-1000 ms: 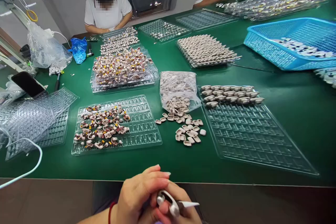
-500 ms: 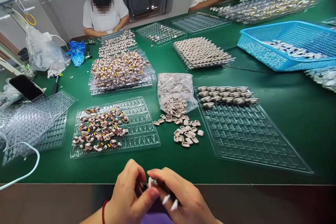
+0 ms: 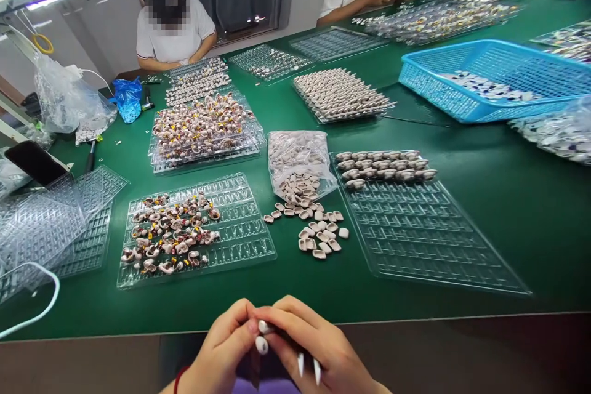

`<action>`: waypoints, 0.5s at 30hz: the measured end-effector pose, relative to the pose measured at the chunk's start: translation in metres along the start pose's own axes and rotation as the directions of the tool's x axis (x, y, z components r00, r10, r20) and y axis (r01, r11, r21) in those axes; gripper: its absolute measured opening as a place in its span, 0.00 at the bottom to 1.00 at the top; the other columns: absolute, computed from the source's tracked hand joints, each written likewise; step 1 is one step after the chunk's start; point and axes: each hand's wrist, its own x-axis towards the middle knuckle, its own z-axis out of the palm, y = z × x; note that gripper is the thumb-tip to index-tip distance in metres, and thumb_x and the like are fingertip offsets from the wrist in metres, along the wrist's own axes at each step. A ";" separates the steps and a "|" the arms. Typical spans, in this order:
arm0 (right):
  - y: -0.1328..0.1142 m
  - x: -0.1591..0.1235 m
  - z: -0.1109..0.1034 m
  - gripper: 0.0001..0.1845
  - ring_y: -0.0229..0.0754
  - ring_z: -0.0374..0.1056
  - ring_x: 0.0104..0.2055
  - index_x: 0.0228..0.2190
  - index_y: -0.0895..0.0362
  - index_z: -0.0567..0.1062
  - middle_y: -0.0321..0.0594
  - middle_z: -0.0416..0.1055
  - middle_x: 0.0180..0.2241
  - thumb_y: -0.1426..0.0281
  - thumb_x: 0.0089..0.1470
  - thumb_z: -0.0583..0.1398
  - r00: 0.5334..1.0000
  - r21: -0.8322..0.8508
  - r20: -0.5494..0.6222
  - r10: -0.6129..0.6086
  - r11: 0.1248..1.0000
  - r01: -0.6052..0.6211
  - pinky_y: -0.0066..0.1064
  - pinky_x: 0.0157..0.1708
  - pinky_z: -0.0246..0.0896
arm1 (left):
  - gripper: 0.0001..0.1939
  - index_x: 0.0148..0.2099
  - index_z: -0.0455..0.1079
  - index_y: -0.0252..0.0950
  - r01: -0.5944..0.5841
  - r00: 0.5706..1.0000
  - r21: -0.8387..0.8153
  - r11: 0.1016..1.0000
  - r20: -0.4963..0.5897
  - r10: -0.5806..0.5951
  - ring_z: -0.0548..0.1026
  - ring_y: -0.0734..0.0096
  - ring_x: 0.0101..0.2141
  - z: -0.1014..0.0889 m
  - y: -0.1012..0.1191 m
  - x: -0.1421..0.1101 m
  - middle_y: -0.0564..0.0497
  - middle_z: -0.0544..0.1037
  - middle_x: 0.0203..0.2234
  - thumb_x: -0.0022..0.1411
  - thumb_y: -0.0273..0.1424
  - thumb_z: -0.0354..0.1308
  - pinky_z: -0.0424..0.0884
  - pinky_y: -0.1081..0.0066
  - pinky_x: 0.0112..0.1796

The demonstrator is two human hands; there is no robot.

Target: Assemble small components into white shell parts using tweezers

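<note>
At the table's near edge, my left hand [image 3: 224,348] pinches a small beige-white earpiece-like part [image 3: 261,345] between thumb and fingers. My right hand [image 3: 318,338] meets it at the fingertips, closed around tweezers [image 3: 316,370] whose two white tips point down and toward me. Fingers hide most of the part and the tool. Beyond the hands lie loose beige shells [image 3: 318,240], spilling from a clear plastic bag [image 3: 300,151]. Left of them is a clear tray [image 3: 249,228] partly filled with beige parts with dark and yellow bits; to the right, another clear tray [image 3: 429,240] holds rows of shells at its far end.
A tray stack [image 3: 203,129] stands behind the left tray. A filled shell tray [image 3: 341,92] and blue basket [image 3: 494,112] lie farther back. Stacked clear trays [image 3: 46,215], a phone [image 3: 34,162] and white cable [image 3: 50,301] are at left. Two people sit across the table.
My hands have turned from overlapping to fingertip to fingertip, and the tweezers' tips now point downward. The view has shifted, so the table's things appear farther left.
</note>
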 end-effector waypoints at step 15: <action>0.045 0.046 -0.140 0.10 0.39 0.68 0.23 0.35 0.56 0.77 0.39 0.76 0.27 0.64 0.57 0.58 0.913 -0.554 -0.350 0.208 0.740 -0.381 0.28 0.23 0.60 | 0.24 0.41 0.76 0.35 -0.235 0.943 0.212 0.949 -0.185 0.275 0.70 0.75 0.21 -0.008 0.012 0.020 0.52 0.73 0.24 0.51 0.51 0.64 0.67 0.78 0.19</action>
